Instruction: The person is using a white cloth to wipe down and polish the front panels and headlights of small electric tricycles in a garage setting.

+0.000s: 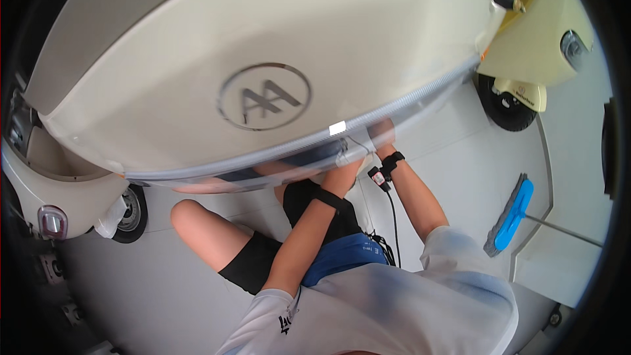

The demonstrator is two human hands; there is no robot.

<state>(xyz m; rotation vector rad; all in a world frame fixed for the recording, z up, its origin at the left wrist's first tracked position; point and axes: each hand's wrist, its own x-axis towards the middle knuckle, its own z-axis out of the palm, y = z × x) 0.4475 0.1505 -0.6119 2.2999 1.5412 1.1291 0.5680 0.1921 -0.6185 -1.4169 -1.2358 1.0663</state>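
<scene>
A big cream vehicle panel [368, 33] with an oval chrome emblem [265, 96] fills the upper view. Along its lower edge runs a translucent, silvery strip [289, 158]. Both my arms reach to this edge, a little right of the middle. My left hand [350, 169] is at the strip, its fingers hidden beneath it. My right hand [382, 133] shows blurred through or behind the strip, its finger positions unclear. Beside the hands, a thin wire [360, 144] hangs near the edge. What either hand holds, if anything, cannot be made out.
A small device [378, 179] on a black cord hangs by my right wrist. Wheels [507, 104] and cream fenders flank the panel on both sides. A blue flat mop [514, 213] lies at the right by a white wall base. My bent knee [187, 213] is at the left.
</scene>
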